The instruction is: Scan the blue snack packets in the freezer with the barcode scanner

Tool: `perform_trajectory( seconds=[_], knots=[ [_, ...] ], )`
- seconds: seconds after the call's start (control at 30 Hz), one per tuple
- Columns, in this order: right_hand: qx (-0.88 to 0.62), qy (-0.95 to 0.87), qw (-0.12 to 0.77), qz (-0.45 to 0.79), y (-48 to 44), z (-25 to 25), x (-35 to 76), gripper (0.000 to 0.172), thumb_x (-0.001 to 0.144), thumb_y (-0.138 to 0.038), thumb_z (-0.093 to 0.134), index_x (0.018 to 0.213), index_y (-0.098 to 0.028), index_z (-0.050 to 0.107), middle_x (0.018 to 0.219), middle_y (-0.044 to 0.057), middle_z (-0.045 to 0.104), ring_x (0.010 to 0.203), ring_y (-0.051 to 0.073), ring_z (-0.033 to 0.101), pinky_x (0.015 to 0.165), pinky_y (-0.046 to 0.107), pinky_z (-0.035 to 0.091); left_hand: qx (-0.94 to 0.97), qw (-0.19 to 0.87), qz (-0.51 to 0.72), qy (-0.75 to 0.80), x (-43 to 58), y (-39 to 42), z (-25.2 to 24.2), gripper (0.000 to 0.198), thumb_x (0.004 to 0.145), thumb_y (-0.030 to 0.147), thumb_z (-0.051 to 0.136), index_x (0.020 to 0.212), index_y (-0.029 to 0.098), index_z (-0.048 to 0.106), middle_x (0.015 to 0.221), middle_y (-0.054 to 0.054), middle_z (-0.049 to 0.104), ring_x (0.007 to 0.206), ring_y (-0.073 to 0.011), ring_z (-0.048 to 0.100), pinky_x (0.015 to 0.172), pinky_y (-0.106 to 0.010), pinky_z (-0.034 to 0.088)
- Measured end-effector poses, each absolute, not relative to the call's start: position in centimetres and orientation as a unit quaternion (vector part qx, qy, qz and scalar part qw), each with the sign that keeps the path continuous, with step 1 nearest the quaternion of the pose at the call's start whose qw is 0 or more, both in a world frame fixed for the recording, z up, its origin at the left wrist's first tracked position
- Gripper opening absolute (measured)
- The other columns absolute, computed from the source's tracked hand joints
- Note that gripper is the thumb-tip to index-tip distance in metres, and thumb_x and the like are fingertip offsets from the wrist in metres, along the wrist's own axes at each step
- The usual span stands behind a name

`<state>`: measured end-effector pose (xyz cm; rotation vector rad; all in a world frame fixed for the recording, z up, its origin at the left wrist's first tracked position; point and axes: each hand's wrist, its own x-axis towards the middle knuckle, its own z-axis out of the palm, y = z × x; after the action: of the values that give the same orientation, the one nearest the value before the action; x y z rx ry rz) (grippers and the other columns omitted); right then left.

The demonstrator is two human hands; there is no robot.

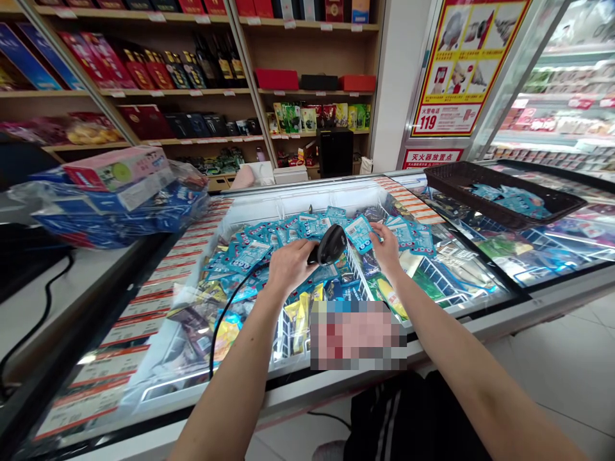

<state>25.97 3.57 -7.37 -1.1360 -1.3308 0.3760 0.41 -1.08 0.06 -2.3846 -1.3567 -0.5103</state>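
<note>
My left hand [292,266] is wrapped round the handle of a black barcode scanner [332,244], its head tilted toward the right. A black cord runs down from it past my left forearm. Between the fingers of my right hand [385,246] is a small teal packet [359,234] with a white printed label that faces the scanner. Many similar teal packets [247,255] lie spread over the glass top of the chest freezer [158,346], to the left of and beyond my hands. A smaller group of teal packets [419,238] lies just right of my right hand.
At the right, a dark brown tray [461,176] holds more teal packets. A plastic-wrapped stack of boxes [115,205] stands at the left. Shelves [307,93] with bottles and boxes line the back; price labels [158,288] run along the freezer's left side.
</note>
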Motion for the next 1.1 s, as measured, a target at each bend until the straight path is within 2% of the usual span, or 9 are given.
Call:
perform_trajectory(
  seconds=[0.27, 0.53, 0.8, 1.1],
  knots=[
    [-0.513, -0.573, 0.629, 0.117, 3.44, -7.23, 26.0, 0.029, 0.085, -0.034, 0.045, 0.107, -0.022, 0.057, 0.103, 0.007, 0.065, 0.095, 0.02, 0.06, 0.078, 0.034, 0.047, -0.84, 0.177, -0.176, -0.481, 0.4, -1.07, 0.09, 0.031, 0.081, 0.036, 0.048, 0.109, 0.025, 0.056, 0.096, -0.004, 0.065, 0.086, -0.021, 0.06, 0.059, -0.029, 0.038],
    [-0.52, -0.582, 0.617, 0.098, 3.34, -7.15, 26.01, 0.031, 0.086, -0.036, 0.043, 0.11, -0.022, 0.056, 0.106, 0.008, 0.063, 0.098, 0.02, 0.059, 0.084, 0.035, 0.045, -0.838, 0.16, -0.178, -0.49, 0.51, -1.21, 0.24, 0.031, 0.08, 0.036, 0.049, 0.108, 0.024, 0.056, 0.097, -0.005, 0.065, 0.088, -0.0215, 0.06, 0.062, -0.029, 0.041],
    [-0.524, -0.584, 0.613, 0.088, 3.12, -7.01, 25.83, 0.033, 0.088, -0.04, 0.041, 0.111, -0.022, 0.055, 0.109, 0.007, 0.062, 0.099, 0.02, 0.058, 0.084, 0.034, 0.045, -0.841, 0.163, -0.178, -0.484, 0.4, -1.09, 0.16, 0.031, 0.08, 0.035, 0.049, 0.108, 0.025, 0.056, 0.097, -0.004, 0.065, 0.088, -0.0216, 0.06, 0.061, -0.029, 0.04],
    [-0.553, -0.563, 0.611, 0.06, 2.99, -7.01, 26.31, 0.032, 0.087, -0.035, 0.039, 0.113, -0.023, 0.053, 0.108, 0.007, 0.062, 0.099, 0.021, 0.056, 0.085, 0.036, 0.042, -0.831, 0.161, -0.191, -0.497, 0.15, -1.12, 0.21, 0.031, 0.081, 0.035, 0.048, 0.108, 0.024, 0.056, 0.097, -0.006, 0.065, 0.09, -0.0216, 0.06, 0.062, -0.029, 0.04]
  ],
)
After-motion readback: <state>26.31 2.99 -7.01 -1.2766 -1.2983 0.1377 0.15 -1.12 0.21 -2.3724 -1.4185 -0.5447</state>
